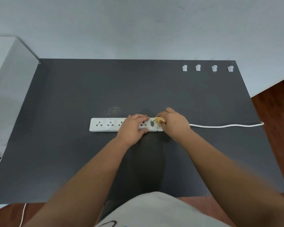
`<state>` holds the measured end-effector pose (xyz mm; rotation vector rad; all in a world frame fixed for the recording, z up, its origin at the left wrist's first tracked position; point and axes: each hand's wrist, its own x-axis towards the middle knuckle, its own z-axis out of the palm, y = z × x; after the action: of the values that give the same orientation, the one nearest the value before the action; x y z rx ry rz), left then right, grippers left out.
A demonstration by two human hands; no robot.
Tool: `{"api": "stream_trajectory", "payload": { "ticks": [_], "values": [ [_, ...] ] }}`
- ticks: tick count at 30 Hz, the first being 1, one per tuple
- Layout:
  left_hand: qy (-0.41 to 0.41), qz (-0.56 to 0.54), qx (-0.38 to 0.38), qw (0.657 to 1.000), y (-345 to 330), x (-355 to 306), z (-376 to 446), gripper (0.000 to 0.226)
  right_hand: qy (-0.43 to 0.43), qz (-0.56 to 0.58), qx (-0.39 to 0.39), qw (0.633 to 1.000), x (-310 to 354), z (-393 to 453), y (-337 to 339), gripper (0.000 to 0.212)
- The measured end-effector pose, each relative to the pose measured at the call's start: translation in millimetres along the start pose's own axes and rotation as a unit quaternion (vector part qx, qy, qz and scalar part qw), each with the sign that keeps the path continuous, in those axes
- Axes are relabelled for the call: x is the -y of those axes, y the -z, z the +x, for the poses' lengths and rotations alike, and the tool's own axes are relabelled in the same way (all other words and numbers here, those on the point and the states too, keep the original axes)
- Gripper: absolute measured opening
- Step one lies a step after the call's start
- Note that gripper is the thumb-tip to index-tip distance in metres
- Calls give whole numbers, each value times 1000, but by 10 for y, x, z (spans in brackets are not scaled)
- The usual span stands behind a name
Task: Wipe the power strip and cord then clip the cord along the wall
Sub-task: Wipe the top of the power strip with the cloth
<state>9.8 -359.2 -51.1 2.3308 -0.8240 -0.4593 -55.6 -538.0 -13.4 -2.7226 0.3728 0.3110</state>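
A white power strip lies lengthwise across the middle of the dark grey table. My left hand presses flat on its right half, fingers over the top and thumb at the near edge. My right hand is closed on a small yellow cloth, held against the strip's right end near the switch. The white cord runs from that end to the table's right edge. Several white cord clips sit in a row at the back right, close to the wall.
Fine yellowish crumbs are scattered just behind the strip, with a few more in front of it. A white cabinet stands at the left. The pale wall rises behind the table. Wooden floor shows at right.
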Motion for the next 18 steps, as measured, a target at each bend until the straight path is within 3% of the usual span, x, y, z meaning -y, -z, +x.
{"api": "stream_trajectory", "payload": {
  "ticks": [5, 9, 14, 18],
  "values": [
    [1, 3, 8, 1000, 17, -14, 10, 49, -8, 39, 0, 999, 141, -55, -194, 25],
    [4, 5, 1, 1000, 16, -33, 8, 54, -64, 60, -37, 995, 188, 78, -152, 23],
    [-1, 14, 5, 1000, 36, -32, 2, 65, 53, -15, 51, 997, 285, -25, -149, 25],
    [6, 13, 8, 1000, 35, -26, 8, 66, -57, 31, -33, 997, 60, 11, -80, 23]
  ]
}}
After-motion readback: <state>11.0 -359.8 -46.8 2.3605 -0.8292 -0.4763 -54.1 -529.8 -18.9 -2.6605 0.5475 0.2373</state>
